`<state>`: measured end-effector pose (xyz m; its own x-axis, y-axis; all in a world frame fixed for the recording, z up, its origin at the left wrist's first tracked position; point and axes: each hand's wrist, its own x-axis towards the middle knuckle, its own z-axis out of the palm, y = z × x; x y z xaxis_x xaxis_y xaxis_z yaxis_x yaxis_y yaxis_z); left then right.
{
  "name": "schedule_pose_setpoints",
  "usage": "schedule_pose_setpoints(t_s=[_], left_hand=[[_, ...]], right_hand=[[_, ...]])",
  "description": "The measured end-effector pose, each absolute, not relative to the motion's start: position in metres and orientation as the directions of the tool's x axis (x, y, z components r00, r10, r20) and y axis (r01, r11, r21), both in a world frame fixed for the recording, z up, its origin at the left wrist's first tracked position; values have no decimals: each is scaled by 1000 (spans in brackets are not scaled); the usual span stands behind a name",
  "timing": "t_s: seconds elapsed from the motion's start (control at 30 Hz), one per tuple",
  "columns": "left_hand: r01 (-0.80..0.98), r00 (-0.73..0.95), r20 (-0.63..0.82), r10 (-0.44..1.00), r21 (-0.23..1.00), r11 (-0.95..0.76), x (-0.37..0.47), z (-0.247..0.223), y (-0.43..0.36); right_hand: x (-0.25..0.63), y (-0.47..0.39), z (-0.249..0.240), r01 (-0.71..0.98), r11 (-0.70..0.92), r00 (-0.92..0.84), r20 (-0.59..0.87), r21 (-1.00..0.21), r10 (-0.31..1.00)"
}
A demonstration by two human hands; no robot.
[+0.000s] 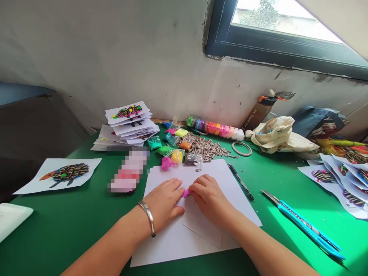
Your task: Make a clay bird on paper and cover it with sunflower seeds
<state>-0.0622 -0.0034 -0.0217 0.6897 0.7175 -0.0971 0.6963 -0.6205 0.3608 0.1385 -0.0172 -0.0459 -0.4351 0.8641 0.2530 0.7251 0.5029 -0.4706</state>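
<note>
A small piece of bright pink modelling clay [185,194] lies on a small sheet of white paper, on top of a larger white sheet [161,249]. My left hand [168,199], with a silver bangle at the wrist, rests flat on the paper, fingers stretched out and fingertips beside the clay. The fingers of my right hand [209,197] are curled and pinched together at the clay's right side. Part of the clay is hidden by the fingers. Above the sheet sit small bags of coloured clay, one yellow [177,156] and one pink [166,163], near a heap of sunflower seeds [205,146].
A black pen [240,181] and a blue utility knife [304,224], blade out, lie to the right. At left is a seed-covered animal picture [64,174]. Stacked pictures [129,130], a tape ring [242,148], a bottle [258,111] and a cloth bag [280,134] stand farther back.
</note>
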Motion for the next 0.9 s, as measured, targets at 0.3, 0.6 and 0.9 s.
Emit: schedule_pose_setpoints(t_s=[0.3, 0.6, 0.9], left_hand=[[702, 684, -107, 722, 368, -610, -63, -23, -4], [711, 674, -114, 730, 369, -598, -63, -24, -3], [722, 660, -129, 740, 382, -577, -65, -23, -5]], right_hand=[[136, -16, -47, 721, 507, -427, 274, -472, 862], [136, -16, -46, 702, 513, -422, 292, -493, 858], [137, -16, -48, 717, 500, -417, 275, -486, 866]])
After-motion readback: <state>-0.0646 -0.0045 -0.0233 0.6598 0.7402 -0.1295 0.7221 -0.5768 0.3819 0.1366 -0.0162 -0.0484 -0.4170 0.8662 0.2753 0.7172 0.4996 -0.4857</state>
